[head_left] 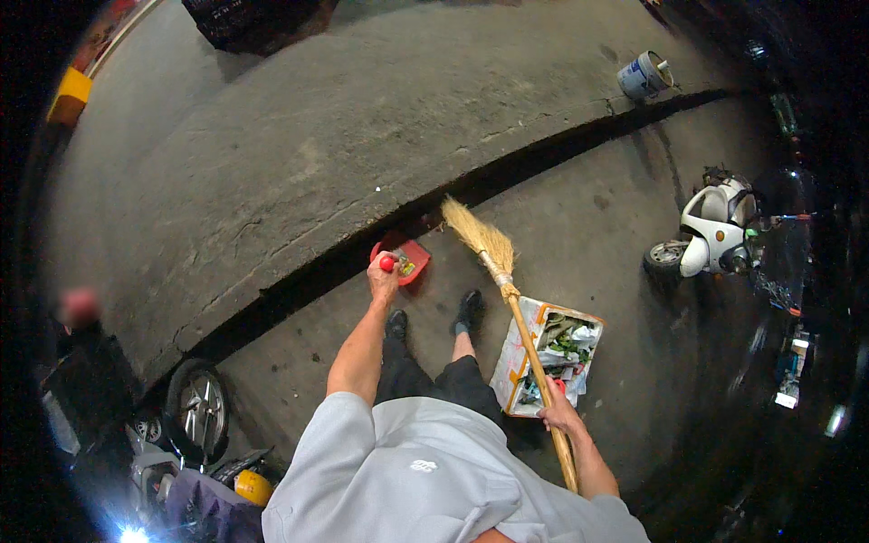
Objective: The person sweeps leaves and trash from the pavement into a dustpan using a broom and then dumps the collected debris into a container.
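Observation:
My left hand (384, 279) is closed round the red-tipped handle of a red dustpan (417, 262). Some small bits of litter lie in the pan, which is held low beside the dark face of a raised concrete ledge. My right hand (559, 412) grips the wooden stick of a straw broom (529, 348), its bristles (478, 230) pointing away from me toward the ledge. Under the broom stick stands a white foam box (593, 348) with orange tape, filled with green scraps, plastic and other rubbish.
The raised concrete ledge (299, 181) runs diagonally across in front of me. A bucket (644, 76) sits on it at the far right. To the right is a white scooter (720, 226). A motorbike wheel (197, 412), a yellow helmet (253, 488) and a person (95, 380) are at the left.

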Available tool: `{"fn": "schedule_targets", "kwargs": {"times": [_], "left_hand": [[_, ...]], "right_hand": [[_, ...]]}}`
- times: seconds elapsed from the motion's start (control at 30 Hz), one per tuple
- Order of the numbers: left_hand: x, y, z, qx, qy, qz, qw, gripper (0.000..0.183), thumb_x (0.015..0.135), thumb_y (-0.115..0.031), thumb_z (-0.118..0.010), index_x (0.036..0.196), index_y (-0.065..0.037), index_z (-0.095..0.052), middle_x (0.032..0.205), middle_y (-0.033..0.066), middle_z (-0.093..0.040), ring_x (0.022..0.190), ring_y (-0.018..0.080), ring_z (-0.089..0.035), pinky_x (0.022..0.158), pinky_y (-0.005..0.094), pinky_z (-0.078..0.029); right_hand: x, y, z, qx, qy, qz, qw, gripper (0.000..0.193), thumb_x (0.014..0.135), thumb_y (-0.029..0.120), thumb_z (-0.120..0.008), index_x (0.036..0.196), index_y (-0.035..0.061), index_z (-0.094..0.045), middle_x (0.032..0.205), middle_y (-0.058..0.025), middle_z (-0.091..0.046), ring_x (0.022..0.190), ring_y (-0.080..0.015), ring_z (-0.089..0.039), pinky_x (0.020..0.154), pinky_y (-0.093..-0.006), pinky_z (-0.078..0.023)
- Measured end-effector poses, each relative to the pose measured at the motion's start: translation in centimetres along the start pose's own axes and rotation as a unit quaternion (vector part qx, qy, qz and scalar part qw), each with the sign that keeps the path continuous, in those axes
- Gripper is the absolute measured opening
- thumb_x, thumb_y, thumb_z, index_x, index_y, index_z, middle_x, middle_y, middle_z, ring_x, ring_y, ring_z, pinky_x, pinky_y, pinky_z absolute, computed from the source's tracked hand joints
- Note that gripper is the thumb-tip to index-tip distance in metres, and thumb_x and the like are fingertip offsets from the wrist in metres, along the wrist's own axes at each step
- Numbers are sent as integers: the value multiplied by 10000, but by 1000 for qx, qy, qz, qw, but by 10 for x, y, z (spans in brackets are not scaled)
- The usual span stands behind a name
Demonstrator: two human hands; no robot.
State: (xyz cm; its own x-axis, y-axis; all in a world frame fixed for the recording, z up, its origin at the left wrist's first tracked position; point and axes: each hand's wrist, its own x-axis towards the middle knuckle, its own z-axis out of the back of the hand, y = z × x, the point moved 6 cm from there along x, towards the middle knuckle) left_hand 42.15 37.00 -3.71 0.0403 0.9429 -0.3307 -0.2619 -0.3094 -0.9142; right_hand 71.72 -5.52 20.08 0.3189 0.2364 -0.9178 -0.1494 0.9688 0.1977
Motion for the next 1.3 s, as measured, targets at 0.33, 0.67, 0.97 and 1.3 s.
{"fn": "schedule_targets", "kwargs": {"times": [0.33, 0.67, 0.97, 1.3], "left_hand": [[1, -31, 3, -3, -9, -97, 995, 128, 746, 31, -686, 807, -49, -606, 806, 58, -641, 802, 175, -635, 744, 334, -512], [-3, -36, -11, 3, 19, -44, 999, 111, 747, 11, -678, 818, -51, -620, 806, 67, -652, 796, 188, -637, 762, 335, -507], [-2, -37, -16, -24, 19, -91, 995, 109, 746, 29, -620, 826, -40, -646, 722, 40, -628, 677, 137, -616, 685, 292, -538], [-18, -15, 16, 42, -2, -74, 996, 104, 777, -31, -687, 879, -46, -669, 820, 79, -681, 779, 185, -663, 734, 313, -525]], "right_hand": [[38, 29, 46, 107, -80, 30, 991, 999, 753, -155, -612, 1576, 219, -188, 893, -131, -620, 489, -172, -541, 396, -330, -459], [150, 42, -51, -170, -21, 90, 981, 941, 769, -20, -565, 1555, 98, -62, 958, -256, -647, 632, -332, -649, 534, -426, -528], [-53, -8, -65, -16, 78, -13, 997, 1014, 775, -78, -596, 1591, 238, -81, 710, -131, -608, 493, -201, -571, 439, -358, -472], [19, 17, -33, 45, -48, 32, 997, 1052, 747, -76, -619, 1587, 282, -95, 740, -136, -640, 492, -219, -579, 423, -363, -483]]}}
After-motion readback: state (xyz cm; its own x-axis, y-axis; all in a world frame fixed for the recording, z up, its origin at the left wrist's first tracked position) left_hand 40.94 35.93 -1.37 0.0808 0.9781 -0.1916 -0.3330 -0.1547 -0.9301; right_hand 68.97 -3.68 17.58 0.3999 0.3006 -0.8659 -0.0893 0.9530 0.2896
